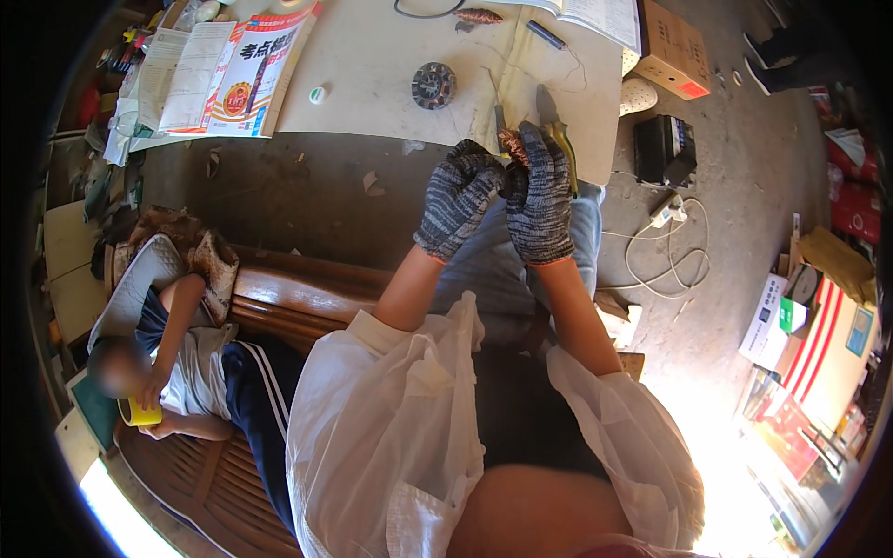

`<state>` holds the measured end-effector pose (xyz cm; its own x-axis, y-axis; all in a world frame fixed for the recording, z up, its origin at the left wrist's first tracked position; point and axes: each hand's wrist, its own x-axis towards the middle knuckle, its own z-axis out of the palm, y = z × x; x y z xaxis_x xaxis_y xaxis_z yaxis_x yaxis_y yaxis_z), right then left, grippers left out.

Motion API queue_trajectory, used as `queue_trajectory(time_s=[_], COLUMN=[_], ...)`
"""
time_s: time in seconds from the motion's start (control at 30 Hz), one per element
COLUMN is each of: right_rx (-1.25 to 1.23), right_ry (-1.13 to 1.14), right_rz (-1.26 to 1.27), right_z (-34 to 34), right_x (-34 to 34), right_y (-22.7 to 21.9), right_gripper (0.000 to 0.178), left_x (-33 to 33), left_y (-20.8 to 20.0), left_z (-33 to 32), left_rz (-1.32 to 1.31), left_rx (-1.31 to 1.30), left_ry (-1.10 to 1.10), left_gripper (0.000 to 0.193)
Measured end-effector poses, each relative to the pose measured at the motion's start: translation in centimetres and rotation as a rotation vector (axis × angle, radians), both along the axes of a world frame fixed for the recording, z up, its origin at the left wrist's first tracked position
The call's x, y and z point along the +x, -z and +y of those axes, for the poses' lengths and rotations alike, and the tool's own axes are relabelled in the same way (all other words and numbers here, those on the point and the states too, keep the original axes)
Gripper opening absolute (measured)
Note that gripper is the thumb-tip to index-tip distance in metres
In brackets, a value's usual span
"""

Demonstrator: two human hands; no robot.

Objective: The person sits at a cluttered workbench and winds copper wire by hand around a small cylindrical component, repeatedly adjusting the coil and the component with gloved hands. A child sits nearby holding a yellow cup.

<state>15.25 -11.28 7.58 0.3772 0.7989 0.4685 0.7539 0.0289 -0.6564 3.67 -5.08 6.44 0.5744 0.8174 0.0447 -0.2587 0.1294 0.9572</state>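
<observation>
The copper-wire bundle [514, 147] is found above the table's near edge, between the two gloved hands; the right hand [541, 193] is the nearer, its fingers being bent around the bundle's right side and closed on it; the left hand [460, 200] is held just to the left and slightly nearer the body, its fingers curled inward; whether anything is gripped in them cannot be told. The bundle's long axis is seen to run away from the body, its far end tilted left; its near end is hidden by the gloves. Beyond it on the table [372, 56], a thin tool [499, 116] is pointed away; pliers [561, 137] are noted just beside the right hand, on its outer side.
</observation>
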Motion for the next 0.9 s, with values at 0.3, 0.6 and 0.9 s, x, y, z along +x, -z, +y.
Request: queue_trajectory(time_s=[0.3, 0.6, 0.9], right_rx=[-0.031, -0.012, -0.058], right_ry=[-0.013, -0.147, -0.037], right_rz=[-0.038, 0.284, 0.11], right_z=[-0.1, 0.0, -0.6], right_x=[-0.5, 0.3, 1.0], right_y=[-0.8, 0.4, -0.9], right_gripper=[0.048, 0.055, 0.045], left_x=[-0.3, -0.5, -0.2], left_y=[1.0, 0.7, -0.2], left_z=[1.0, 0.7, 1.0], left_rz=[0.062, 0.228, 0.364], left_rx=[0.226, 0.577, 0.258], left_ry=[0.076, 0.01, 0.109], left_gripper=[0.021, 0.021, 0.016])
